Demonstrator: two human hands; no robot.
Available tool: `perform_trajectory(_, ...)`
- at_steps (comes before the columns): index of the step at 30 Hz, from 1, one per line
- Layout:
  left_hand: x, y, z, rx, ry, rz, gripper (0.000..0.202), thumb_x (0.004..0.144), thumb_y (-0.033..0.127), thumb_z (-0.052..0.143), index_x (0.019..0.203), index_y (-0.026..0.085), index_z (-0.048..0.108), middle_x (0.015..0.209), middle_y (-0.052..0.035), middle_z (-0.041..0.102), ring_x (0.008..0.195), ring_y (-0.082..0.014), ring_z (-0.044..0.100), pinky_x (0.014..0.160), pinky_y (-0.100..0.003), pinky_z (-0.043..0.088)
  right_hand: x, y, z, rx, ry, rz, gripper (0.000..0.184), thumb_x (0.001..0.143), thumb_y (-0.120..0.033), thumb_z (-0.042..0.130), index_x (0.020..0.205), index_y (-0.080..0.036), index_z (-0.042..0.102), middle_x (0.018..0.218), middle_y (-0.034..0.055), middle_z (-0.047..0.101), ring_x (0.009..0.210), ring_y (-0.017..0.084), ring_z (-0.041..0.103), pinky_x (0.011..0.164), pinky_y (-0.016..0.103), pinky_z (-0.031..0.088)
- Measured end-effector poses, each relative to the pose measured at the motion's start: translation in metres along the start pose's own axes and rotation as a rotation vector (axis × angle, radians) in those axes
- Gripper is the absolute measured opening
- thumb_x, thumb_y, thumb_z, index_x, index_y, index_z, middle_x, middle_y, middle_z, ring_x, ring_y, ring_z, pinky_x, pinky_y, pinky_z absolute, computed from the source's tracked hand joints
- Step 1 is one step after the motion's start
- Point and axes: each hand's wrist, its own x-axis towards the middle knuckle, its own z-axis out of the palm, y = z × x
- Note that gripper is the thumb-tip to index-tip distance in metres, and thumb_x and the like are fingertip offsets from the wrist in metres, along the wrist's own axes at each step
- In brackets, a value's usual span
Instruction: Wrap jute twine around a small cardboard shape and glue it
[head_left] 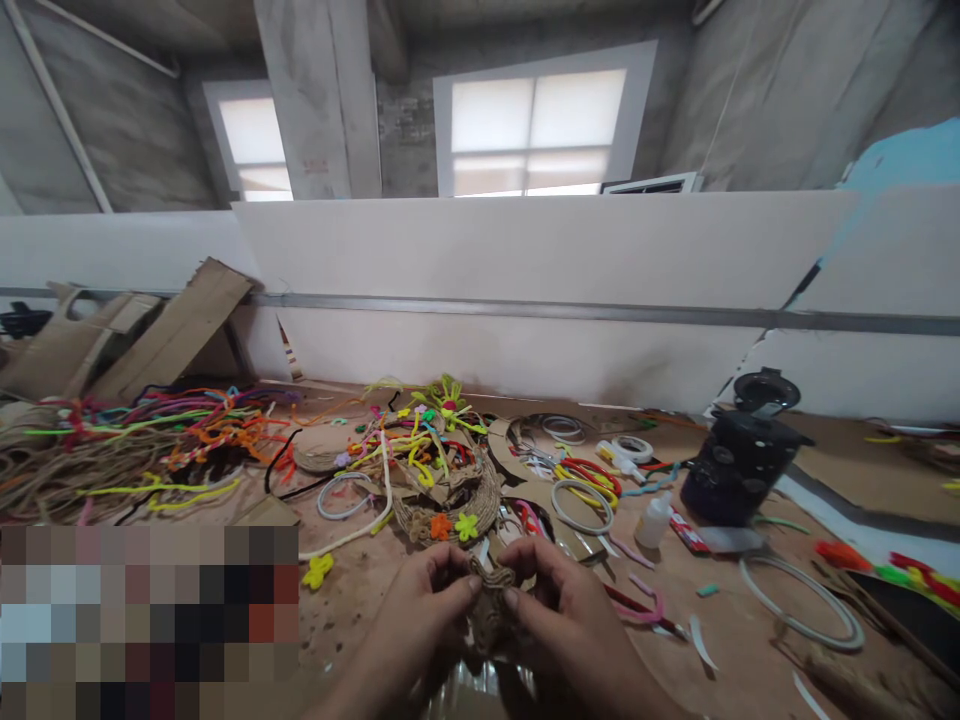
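My left hand [433, 600] and my right hand [553, 605] meet at the bottom middle, thumbs and fingertips pinching a bent piece of brown jute twine [493, 576] between them. Several strands run side by side in it and curve into a wave. Brown material below it sits partly hidden between my hands. Just beyond my fingertips lies a twine-wrapped ring [491, 490], with an orange pipe-cleaner flower [440, 526] and a yellow-green pipe-cleaner flower [466, 527] on its near edge. A yellow pipe-cleaner flower [318, 571] rests to the left of my left hand.
Loose pipe cleaners [217, 440] and twine [67, 470] are heaped at left, with cardboard pieces [176, 335] behind. To the right are a pale hoop [582, 507], a small white bottle [654, 522], a dark lidded container [739, 465] and a larger hoop [806, 605]. A white panel [510, 255] borders the back.
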Motion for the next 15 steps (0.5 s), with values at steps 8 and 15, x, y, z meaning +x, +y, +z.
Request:
perform_trajectory(8, 0.0081, -0.0081, -0.0073, 0.081, -0.060, 0.036, 0.031, 0.061, 0.035, 0.082, 0.078, 0.016, 0.064, 0.064, -0.0007, 0.064, 0.060, -0.0159, 0.059, 0.057, -0.025, 0.044, -0.0019, 0.0031, 0.0009, 0.059, 0.001, -0.044, 0.020, 0.082, -0.023, 0.065, 0.101, -0.019, 0.069, 0.091, 0.0058, 0.073, 0.076, 0.021, 0.068, 0.065, 0.030, 0.052)
perform_trajectory(15, 0.0040, -0.0067, -0.0074, 0.205, -0.085, 0.111, 0.023, 0.065, 0.029, 0.080, 0.077, 0.015, 0.066, 0.066, -0.0003, 0.065, 0.063, -0.0146, 0.057, 0.059, -0.024, 0.040, -0.0026, -0.0004, 0.0005, 0.007, 0.000, -0.037, 0.019, 0.082, -0.022, 0.065, 0.099, -0.019, 0.071, 0.089, 0.0065, 0.075, 0.073, 0.021, 0.069, 0.063, 0.030, 0.053)
